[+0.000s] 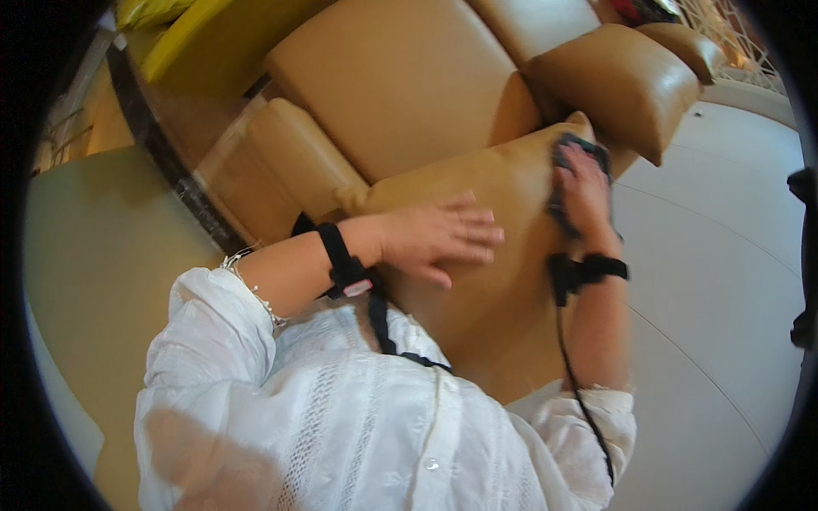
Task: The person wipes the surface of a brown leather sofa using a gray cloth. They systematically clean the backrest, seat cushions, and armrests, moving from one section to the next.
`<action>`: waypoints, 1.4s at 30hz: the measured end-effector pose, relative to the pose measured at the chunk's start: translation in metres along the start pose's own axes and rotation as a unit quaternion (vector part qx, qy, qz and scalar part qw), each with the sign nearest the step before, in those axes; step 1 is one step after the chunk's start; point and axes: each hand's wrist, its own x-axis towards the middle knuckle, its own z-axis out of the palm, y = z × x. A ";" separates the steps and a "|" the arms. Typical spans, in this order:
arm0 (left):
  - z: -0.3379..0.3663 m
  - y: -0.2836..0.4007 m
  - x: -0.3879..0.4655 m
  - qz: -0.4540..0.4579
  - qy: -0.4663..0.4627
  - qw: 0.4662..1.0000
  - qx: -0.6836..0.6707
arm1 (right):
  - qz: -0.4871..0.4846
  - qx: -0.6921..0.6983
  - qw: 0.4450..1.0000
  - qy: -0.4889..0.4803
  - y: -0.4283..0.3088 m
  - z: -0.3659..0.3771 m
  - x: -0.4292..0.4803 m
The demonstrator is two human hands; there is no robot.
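A large tan leather cushion (505,294) stands directly before me, against the front of my body. My left hand (441,236) is spread over its left part, palm down and fingers apart, holding nothing. Whether that palm presses on the leather or hovers just above it, I cannot tell. At the cushion's upper right edge, my right hand (585,185) has hold of a dark cloth (560,207) and presses it against the leather. The right hand and the cloth are slightly blurred, and the fingers partly cover the cloth.
Beyond the cushion lies a tan leather sofa seat (402,83) with a padded armrest (300,153). Another tan cushion (620,83) leans at the upper right. A yellow-green seat (223,45) is at the upper left. White paneling (696,255) runs along the right. A cable hangs from my right wrist strap.
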 end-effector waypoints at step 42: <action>0.003 0.002 -0.124 -0.310 0.052 0.939 -0.137 | 0.212 -0.005 0.969 0.124 -0.016 -0.005 -0.108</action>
